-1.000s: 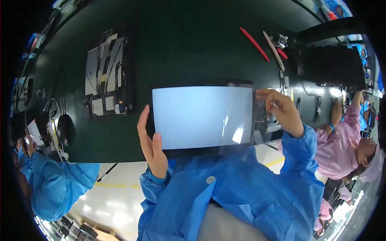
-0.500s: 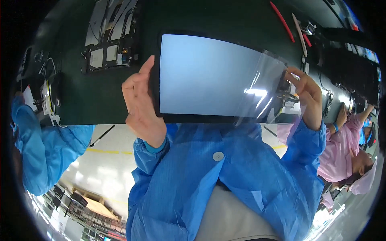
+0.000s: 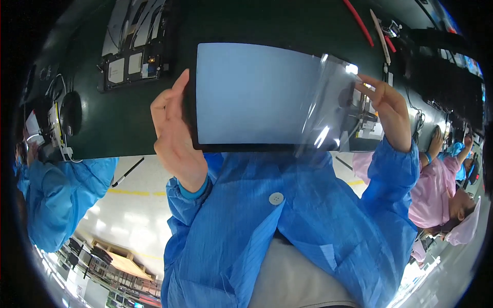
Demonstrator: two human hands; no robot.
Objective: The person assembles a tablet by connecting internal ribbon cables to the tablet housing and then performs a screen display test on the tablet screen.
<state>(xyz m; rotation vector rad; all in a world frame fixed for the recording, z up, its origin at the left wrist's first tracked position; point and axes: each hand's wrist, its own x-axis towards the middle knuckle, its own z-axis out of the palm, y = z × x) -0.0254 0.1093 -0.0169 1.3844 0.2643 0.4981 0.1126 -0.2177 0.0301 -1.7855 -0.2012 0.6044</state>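
A flat display panel (image 3: 251, 95) with a lit, pale blue-grey screen and dark border is held up over the front of the bench. My left hand (image 3: 177, 128) grips its left edge, thumb behind or beneath and a finger stretched along the side. Over the panel's right end lies a clear plastic film (image 3: 323, 108), curled and shining with glare. My right hand (image 3: 387, 105) is closed at the film's upper right corner, thumb and fingers pinched together on it. Whether those fingers also touch the panel's edge is hidden.
An opened device with exposed boards and cables (image 3: 134, 66) lies at the back left of the dark green bench (image 3: 118, 113). Red (image 3: 359, 23) and white pen-like tools (image 3: 381, 38) lie at the back right. Small parts (image 3: 370, 120) sit beyond my right hand. Co-workers sit at both sides.
The film has shifted left and curled more, and its loose lower right part no longer hangs by my right wrist. The panel stays in my left hand, nearly in place.
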